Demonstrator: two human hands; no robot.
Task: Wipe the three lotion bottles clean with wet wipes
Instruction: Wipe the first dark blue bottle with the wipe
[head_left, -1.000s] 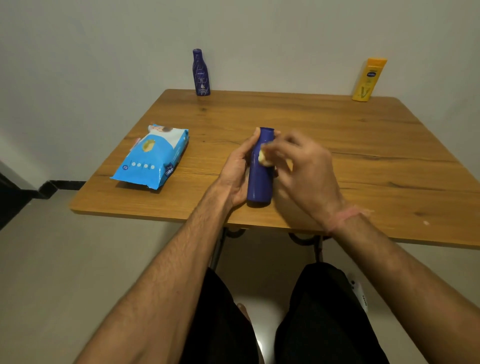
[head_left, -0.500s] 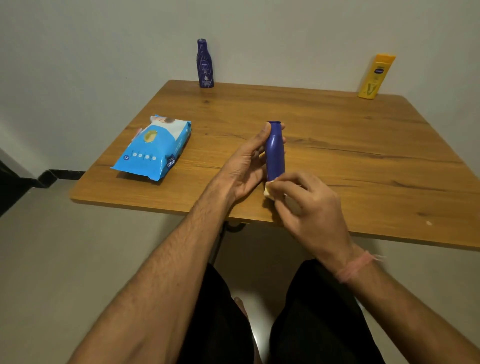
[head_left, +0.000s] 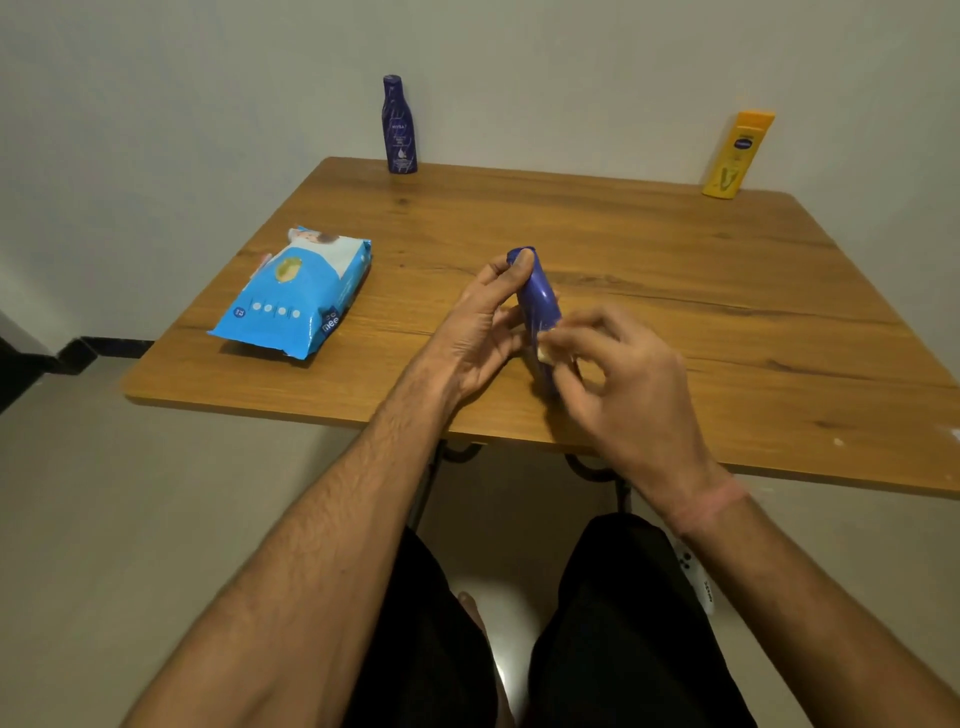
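My left hand (head_left: 475, 332) holds a blue lotion bottle (head_left: 537, 299) above the wooden table (head_left: 675, 270), its cap end pointing away and a finger over the top. My right hand (head_left: 618, 374) pinches a small bunched wet wipe (head_left: 545, 353) against the bottle's lower side. A dark blue lotion bottle (head_left: 399, 124) stands upright at the table's far left edge by the wall. At the far right corner stands a yellow lotion bottle (head_left: 736, 155).
A blue pack of wet wipes (head_left: 296, 296) lies on the table's left side. The wall runs close behind the table. My knees in dark trousers sit under the near edge, where the table's black metal legs show.
My right hand slid the wipe from the bottle's upper part down toward its base. The bottle now tilts with its top leaning left. My view shifted slightly.
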